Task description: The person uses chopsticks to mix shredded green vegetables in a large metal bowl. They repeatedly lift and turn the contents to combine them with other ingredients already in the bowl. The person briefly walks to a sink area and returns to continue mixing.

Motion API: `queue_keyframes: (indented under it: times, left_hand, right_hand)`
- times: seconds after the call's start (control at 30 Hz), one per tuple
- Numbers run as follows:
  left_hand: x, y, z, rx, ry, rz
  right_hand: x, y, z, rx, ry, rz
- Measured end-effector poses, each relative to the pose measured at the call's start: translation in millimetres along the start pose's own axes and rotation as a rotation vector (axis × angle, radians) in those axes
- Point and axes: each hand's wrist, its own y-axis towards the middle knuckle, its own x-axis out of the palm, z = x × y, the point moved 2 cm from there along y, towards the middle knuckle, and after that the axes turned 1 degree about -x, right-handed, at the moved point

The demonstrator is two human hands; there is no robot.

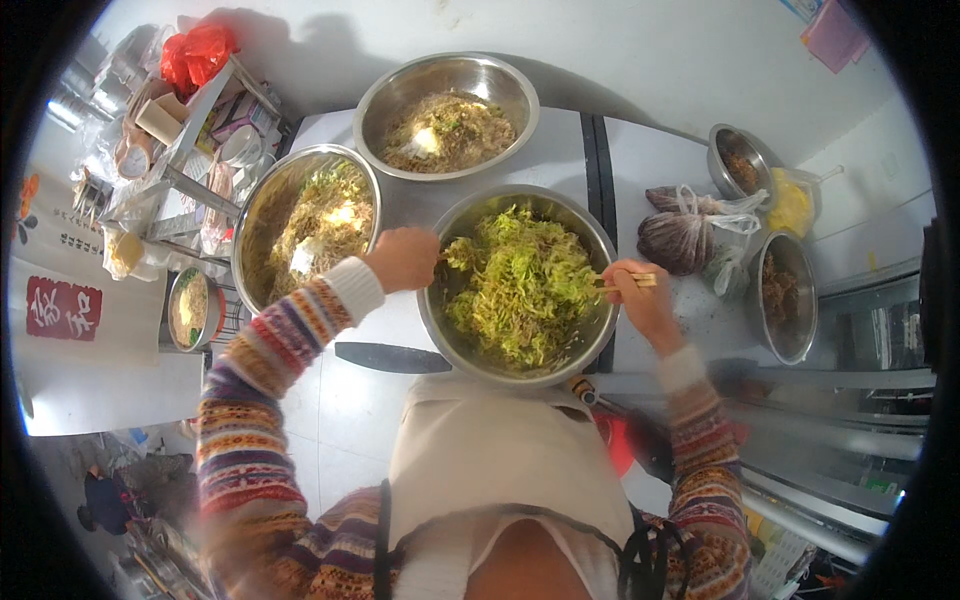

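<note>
In front of me stands a large stainless steel mixing bowl [517, 375] heaped with shredded green vegetable [525, 285], mixed with brownish bits. Short wooden chopsticks [637, 280] are gripped in my right hand [636, 296] at the bowl's right rim, their tips reaching the vegetable. At the left rim my left hand [407, 259] has its fingers curled. A clump of the mix lies just beside those fingers, and whatever they hold is hidden. Behind my left wrist, a second steel bowl [251, 232] contains a noodle-like mix with white and yellow seasoning.
A third steel bowl [450, 174] of similar mix sits at the back. To the right are tied plastic bags of dark food [679, 238] and two smaller steel bowls [784, 349] [739, 135]. A cluttered metal shelf [199, 191] stands at left, with a small bowl [193, 307] beside it.
</note>
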Motion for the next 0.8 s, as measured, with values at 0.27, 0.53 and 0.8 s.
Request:
queue_keyframes:
  times: [0.27, 0.53, 0.8]
  left_hand:
    - [65.7, 26.3, 6.7, 0.050, -0.255, 0.010]
    - [-5.7, -9.5, 7.2, -0.030, -0.069, -0.034]
    - [51.8, 33.9, 27.9, -0.021, -0.286, 0.016]
  right_hand:
    - [53.3, 5.7, 40.1, 0.081, 0.392, 0.084]
    - [2.2, -3.2, -14.9, -0.071, -0.019, -0.050]
    - [40.0, 20.4, 57.4, 0.089, 0.486, 0.078]
